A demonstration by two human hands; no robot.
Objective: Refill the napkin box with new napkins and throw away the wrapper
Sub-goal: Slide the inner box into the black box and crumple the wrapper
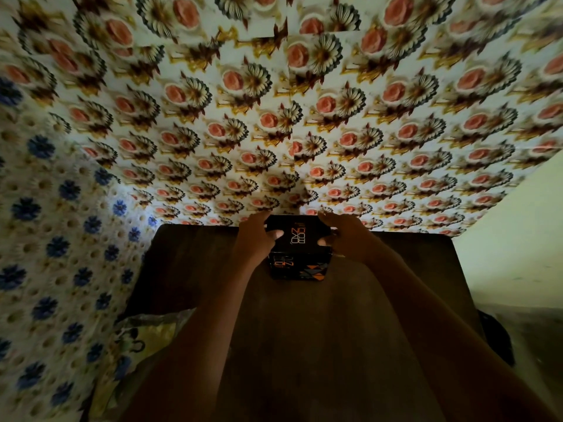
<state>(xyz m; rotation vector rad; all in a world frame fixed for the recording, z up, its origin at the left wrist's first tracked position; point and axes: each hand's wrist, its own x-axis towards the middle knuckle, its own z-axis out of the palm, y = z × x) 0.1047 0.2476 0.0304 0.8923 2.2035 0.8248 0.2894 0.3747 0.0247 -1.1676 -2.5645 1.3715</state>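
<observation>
A black napkin box (297, 252) with orange lettering and triangle patterns stands at the far middle of a dark wooden table (304, 330), close to the wall. My left hand (254, 239) grips its left side, thumb on the top face. My right hand (347, 236) holds its right side, fingers curled over the top edge. Both forearms reach forward over the table. The box's top looks shut. No napkins or wrapper show clearly.
A flower-patterned wall (289, 117) rises right behind the box. To the left hangs a cloth with blue flowers (54, 239). A crinkled yellowish plastic bag (140, 339) lies off the table's left edge. A dark object (499, 339) sits off the right edge.
</observation>
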